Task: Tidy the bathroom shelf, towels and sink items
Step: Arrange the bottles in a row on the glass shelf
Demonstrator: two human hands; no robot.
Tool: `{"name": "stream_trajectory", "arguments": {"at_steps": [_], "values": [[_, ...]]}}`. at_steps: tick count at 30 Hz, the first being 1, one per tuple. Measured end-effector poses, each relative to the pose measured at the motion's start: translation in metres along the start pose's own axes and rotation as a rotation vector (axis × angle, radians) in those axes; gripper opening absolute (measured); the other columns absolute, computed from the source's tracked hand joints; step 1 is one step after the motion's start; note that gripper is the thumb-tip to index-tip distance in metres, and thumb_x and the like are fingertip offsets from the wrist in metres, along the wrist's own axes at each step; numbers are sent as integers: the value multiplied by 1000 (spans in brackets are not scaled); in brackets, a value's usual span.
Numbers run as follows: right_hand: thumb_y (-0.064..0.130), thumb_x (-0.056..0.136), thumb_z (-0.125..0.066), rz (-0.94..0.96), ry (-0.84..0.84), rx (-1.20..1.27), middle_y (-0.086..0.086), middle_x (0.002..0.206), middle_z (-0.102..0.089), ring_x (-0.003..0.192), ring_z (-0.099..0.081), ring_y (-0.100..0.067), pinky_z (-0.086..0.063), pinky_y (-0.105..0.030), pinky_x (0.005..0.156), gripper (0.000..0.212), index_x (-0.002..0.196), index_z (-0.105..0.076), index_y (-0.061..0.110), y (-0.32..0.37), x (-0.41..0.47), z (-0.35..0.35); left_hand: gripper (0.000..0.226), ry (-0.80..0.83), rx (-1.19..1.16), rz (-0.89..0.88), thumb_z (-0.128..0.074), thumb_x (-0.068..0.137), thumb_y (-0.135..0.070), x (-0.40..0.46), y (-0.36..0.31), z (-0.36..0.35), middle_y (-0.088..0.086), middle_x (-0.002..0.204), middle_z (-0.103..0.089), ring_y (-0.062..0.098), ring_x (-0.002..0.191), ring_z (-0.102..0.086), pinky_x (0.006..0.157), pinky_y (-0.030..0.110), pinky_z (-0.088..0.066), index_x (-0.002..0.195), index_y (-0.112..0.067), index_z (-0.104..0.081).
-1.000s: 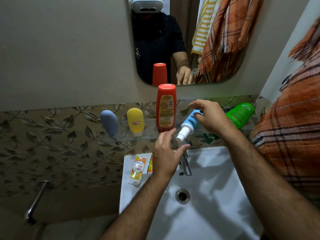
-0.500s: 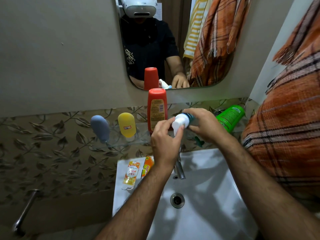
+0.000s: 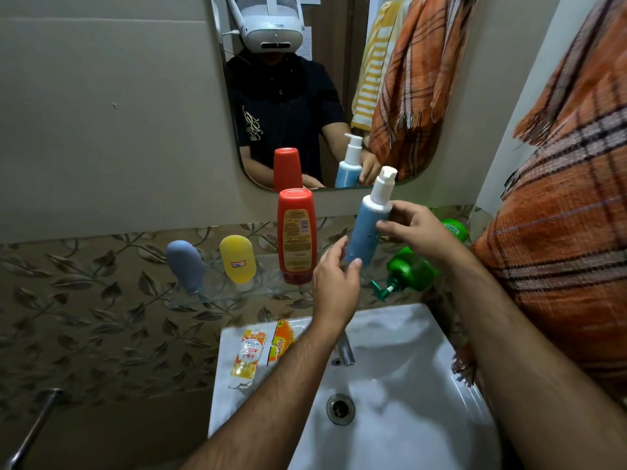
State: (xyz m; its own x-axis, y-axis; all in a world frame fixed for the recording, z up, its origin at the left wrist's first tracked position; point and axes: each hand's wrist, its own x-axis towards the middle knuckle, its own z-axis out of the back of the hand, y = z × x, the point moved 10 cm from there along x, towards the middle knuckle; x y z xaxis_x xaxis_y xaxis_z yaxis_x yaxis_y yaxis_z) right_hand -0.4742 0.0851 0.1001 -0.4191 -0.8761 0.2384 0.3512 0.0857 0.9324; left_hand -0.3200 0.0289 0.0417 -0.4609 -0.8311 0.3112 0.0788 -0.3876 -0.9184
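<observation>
A blue pump bottle with a white top [image 3: 365, 228] is held nearly upright above the glass shelf [image 3: 217, 295]. My right hand [image 3: 419, 232] grips its upper body with curled fingers. My left hand [image 3: 336, 283] holds its base between thumb and fingers. On the shelf stand a grey tube [image 3: 186, 266], a yellow tube [image 3: 238, 258] and a red bottle [image 3: 297, 235], all cap down. A green pump bottle [image 3: 412, 269] lies on its side at the shelf's right end. Two sachets [image 3: 261, 349] lie on the white sink [image 3: 424, 385] rim.
An orange plaid towel [image 3: 563, 239] hangs at the right, close to my right arm. The mirror [image 3: 305, 89] above shows more hanging towels. The tap [image 3: 345, 351] is under my left wrist. A metal pipe [image 3: 30, 432] sticks out at the lower left.
The blue bottle was turned from lying with its pump toward me to nearly upright, and lifted higher. My left hand moved from the pump end to the base.
</observation>
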Motion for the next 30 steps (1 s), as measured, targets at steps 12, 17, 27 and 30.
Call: {"name": "stream_trajectory", "arguments": {"at_steps": [12,17,27,30], "values": [[16,84,-75,-62,-28,-31,-5,108,-73,96,-67,-15,-53,-27,63,28,109,-67,23,-21,6,-7,56,-44,66,33,-74,83,-18,18,5,-8,-2,131,-55,7,115,-51,96,29,-50,135,-20,-52],[-12,84,-63,-57,43,-5,2,105,-73,97,-69,-11,-57,-27,74,43,110,-66,22,-29,4,-8,56,-56,69,29,-68,87,-14,16,7,-7,-1,137,-53,12,122,-51,101,31,-47,140,-21,-49],[-15,79,-66,-37,56,-129,4,103,-74,97,-71,-7,-55,-24,88,43,108,-67,17,-40,5,-16,58,-46,20,45,-68,87,-12,16,18,-10,-4,139,-55,12,124,-52,103,38,-48,140,-24,-48],[-15,78,-67,-35,45,-143,4,102,-74,95,-70,-4,-54,-23,86,43,110,-67,14,-39,5,-17,59,-49,18,50,-68,87,-12,18,20,-11,-4,139,-55,12,124,-53,102,40,-49,140,-25,-48]]}}
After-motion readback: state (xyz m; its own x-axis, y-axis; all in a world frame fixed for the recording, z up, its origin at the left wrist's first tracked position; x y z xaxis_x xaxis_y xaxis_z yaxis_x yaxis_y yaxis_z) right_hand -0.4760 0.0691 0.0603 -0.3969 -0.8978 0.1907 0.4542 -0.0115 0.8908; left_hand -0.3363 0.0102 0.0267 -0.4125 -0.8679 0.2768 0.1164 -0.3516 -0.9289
